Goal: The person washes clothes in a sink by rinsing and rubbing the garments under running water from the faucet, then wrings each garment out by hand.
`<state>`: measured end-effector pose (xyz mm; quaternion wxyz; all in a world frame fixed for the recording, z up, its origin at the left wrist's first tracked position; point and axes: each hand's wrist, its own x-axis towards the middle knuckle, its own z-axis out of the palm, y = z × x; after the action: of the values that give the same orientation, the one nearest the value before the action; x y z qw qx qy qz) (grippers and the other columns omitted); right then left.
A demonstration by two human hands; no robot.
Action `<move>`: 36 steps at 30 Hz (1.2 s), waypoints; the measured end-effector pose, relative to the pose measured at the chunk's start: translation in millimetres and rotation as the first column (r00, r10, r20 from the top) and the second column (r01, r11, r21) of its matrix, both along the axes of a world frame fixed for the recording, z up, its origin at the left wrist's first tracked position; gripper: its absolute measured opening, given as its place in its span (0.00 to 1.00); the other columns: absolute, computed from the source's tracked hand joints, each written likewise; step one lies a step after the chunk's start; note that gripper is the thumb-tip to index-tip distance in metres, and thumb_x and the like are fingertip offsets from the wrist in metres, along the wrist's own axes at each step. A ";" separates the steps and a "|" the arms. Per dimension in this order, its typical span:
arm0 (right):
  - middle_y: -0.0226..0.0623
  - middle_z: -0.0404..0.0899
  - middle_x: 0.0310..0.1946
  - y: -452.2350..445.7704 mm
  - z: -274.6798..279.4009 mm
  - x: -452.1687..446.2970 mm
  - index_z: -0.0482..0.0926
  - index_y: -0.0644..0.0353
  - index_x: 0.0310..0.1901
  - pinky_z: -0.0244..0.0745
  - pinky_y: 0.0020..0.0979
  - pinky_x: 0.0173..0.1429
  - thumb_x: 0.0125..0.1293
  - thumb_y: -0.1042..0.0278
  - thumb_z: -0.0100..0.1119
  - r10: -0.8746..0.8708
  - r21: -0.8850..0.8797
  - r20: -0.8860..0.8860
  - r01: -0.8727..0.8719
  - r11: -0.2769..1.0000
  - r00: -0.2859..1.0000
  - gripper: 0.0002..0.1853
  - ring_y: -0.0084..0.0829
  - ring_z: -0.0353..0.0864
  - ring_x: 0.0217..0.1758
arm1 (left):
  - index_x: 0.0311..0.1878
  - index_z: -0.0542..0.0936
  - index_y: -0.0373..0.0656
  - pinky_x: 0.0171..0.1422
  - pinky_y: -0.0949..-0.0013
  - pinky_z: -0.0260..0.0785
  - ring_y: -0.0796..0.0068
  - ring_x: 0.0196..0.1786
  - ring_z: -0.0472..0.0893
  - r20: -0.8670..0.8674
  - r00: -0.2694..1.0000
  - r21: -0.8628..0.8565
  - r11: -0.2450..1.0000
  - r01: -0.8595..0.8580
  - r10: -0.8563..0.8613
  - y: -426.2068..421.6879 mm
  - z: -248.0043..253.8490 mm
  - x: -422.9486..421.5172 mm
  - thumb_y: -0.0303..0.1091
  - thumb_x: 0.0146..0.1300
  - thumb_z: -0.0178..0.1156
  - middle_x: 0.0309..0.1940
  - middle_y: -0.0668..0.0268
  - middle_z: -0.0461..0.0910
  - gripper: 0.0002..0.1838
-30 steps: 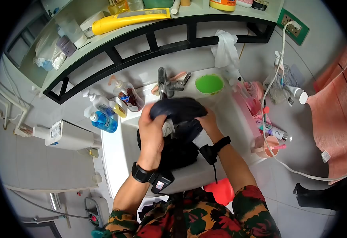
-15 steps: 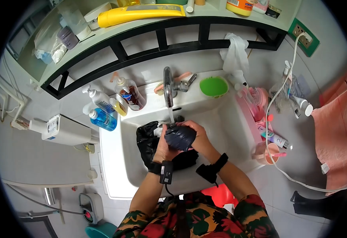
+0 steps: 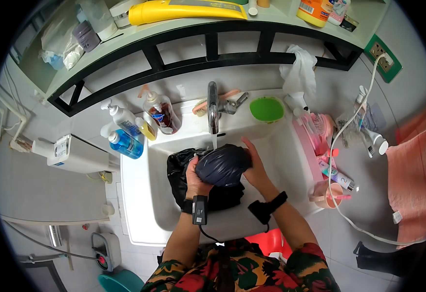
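Note:
A dark navy piece of wet cloth [image 3: 223, 165], rounded and bulging, is held over the sink [image 3: 281, 165] beneath the running faucet [image 3: 213, 107]. My left hand [image 3: 195, 179] grips its left side, thumb up along the edge. At the right side my right hand [image 3: 256, 168] cups the cloth's edge, partly hidden behind it. Water falls from the spout onto the far side of the bundle. Below lies a heap of wet black cloth [image 3: 176, 177] in the basin, partly covered by the hands and the navy piece.
Pump bottles, including a blue one [image 3: 125, 144], stand on the left rim. A green soap dish [image 3: 267, 110] and a brush [image 3: 200, 108] sit behind the basin. On the right are a pink cup [image 3: 326, 195] and a white cable [image 3: 342, 127]. A shelf [image 3: 174, 44] overhangs the back.
The navy cloth has swelled into a larger, rounder shape. My right hand has shifted right, with its fingers further off the top, while my left hand has moved slightly left.

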<state>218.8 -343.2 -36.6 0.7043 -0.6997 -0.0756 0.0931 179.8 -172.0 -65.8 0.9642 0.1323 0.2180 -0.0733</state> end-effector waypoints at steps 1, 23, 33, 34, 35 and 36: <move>0.37 0.67 0.56 -7.1 12.3 -1.0 0.64 0.57 0.58 0.62 0.31 0.61 0.50 0.78 0.57 0.170 0.070 0.032 -0.172 0.983 0.985 0.30 0.32 0.66 0.59 | 0.49 0.74 0.34 0.60 0.55 0.63 0.56 0.51 0.74 -0.001 1.000 -0.003 1.000 -0.003 0.003 0.8 4.8 2.1 0.56 0.59 0.44 0.47 0.55 0.76 0.31; 0.40 0.72 0.52 21.1 1.1 -18.4 0.66 0.59 0.55 0.71 0.49 0.51 0.65 0.43 0.41 0.639 0.903 -0.365 0.090 0.420 0.677 0.28 0.39 0.74 0.52 | 0.37 0.75 0.38 0.39 0.67 0.73 0.68 0.32 0.79 0.054 0.959 0.400 0.874 -0.275 0.277 -5.8 49.1 10.8 0.31 0.55 0.54 0.30 0.63 0.78 0.09; 0.38 0.74 0.43 42.6 -5.1 -13.5 0.68 0.59 0.48 0.73 0.36 0.48 0.54 0.63 0.58 0.186 0.619 -0.489 0.189 0.762 0.852 0.20 0.34 0.75 0.44 | 0.49 0.71 0.47 0.51 0.64 0.70 0.67 0.44 0.77 0.013 0.993 0.245 0.962 -0.116 0.116 30.6 23.9 1.2 0.28 0.57 0.52 0.43 0.63 0.76 0.15; 0.35 0.74 0.38 40.6 4.8 -11.8 0.69 0.60 0.44 0.73 0.31 0.46 0.50 0.70 0.61 0.067 0.529 -0.468 0.219 0.820 0.881 0.19 0.30 0.76 0.40 | 0.49 0.71 0.47 0.52 0.64 0.70 0.68 0.45 0.77 0.027 0.999 0.287 0.957 -0.044 0.038 36.9 17.3 -0.8 0.31 0.60 0.53 0.45 0.63 0.76 0.14; 0.35 0.74 0.38 38.5 11.1 -9.0 0.69 0.60 0.44 0.73 0.31 0.46 0.50 0.70 0.61 0.070 0.529 -0.469 0.216 0.821 0.880 0.19 0.30 0.76 0.40 | 0.49 0.71 0.47 0.52 0.64 0.70 0.68 0.45 0.77 0.026 0.999 0.286 0.957 -0.047 0.042 39.4 11.1 -2.7 0.31 0.60 0.53 0.45 0.63 0.76 0.14; 0.34 0.74 0.36 35.8 16.8 -4.9 0.70 0.61 0.42 0.72 0.29 0.46 0.47 0.72 0.63 0.028 0.384 -0.327 0.105 0.917 0.945 0.19 0.28 0.75 0.39 | 0.50 0.70 0.47 0.51 0.62 0.70 0.67 0.44 0.78 -0.045 0.999 0.335 0.942 0.020 -0.005 39.0 14.3 -3.2 0.34 0.60 0.54 0.45 0.63 0.75 0.14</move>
<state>213.9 -307.4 -19.8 0.8357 -0.5187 0.0385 0.1761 176.6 -133.0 -51.5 0.9222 0.2942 0.2473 -0.0440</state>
